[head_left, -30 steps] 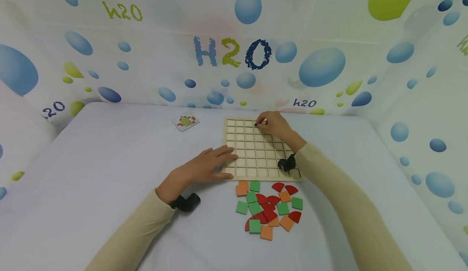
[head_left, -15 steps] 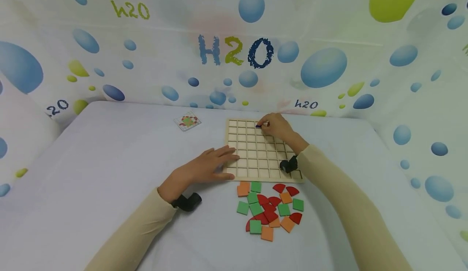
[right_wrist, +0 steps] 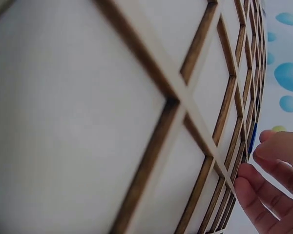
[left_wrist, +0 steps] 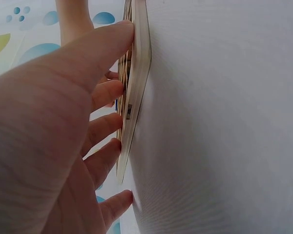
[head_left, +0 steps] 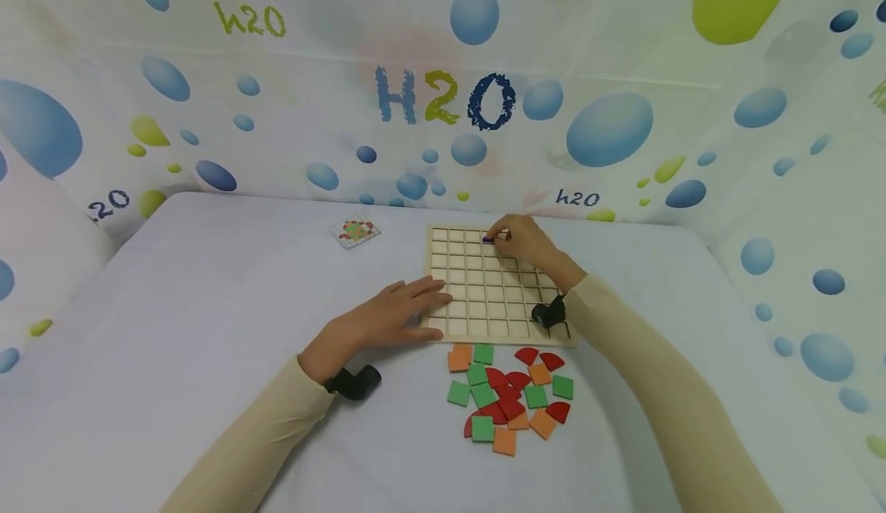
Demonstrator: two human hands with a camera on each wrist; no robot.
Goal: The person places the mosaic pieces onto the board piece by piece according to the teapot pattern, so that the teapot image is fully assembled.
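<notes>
A wooden grid board (head_left: pixel 458 292) with square cells lies on the white table. My left hand (head_left: pixel 388 313) rests on its left edge with fingers spread; in the left wrist view the thumb (left_wrist: pixel 100 46) and fingertips touch the rim. At the board's far row my right hand (head_left: pixel 522 240) pinches a small dark blue tile (head_left: pixel 487 240), held low over a cell. Only a thin blue edge (right_wrist: pixel 253 137) of the tile shows beside the fingertips in the right wrist view. Its full shape is hidden.
In front of the board lie loose green square tiles (head_left: pixel 458 393), orange square tiles (head_left: pixel 504 441) and red quarter-circle tiles (head_left: pixel 551 361), some overlapping. A small pattern card (head_left: pixel 355 230) lies at the back left. A printed curtain (head_left: pixel 304 98) stands behind the table.
The blue tile has come lower and flatter at the far row, showing more of its edge. My left hand has stayed in place. The head view has shifted slightly.
</notes>
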